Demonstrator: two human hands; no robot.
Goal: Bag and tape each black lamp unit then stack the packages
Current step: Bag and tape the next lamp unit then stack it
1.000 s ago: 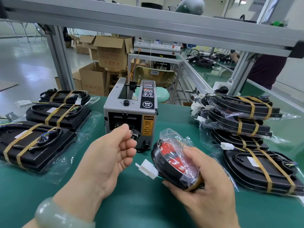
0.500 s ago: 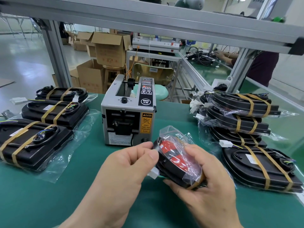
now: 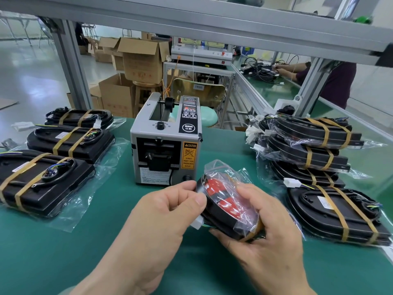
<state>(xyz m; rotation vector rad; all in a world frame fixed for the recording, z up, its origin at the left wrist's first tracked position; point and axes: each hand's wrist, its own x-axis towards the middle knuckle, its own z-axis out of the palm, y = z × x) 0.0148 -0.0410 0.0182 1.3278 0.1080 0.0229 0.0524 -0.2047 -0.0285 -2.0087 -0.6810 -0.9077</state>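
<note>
Between left hand (image 3: 161,218), right hand (image 3: 272,237) — lamp (image 3: 223,211).

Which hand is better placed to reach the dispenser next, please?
Left, probably. The left hand only pinches the rim of the lamp and lies just in front of the dispenser; the right hand carries the lamp, farther right.

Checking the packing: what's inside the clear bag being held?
A black lamp unit with red segments shows through the bag; the right hand and left hand cover its underside and left rim.
</note>
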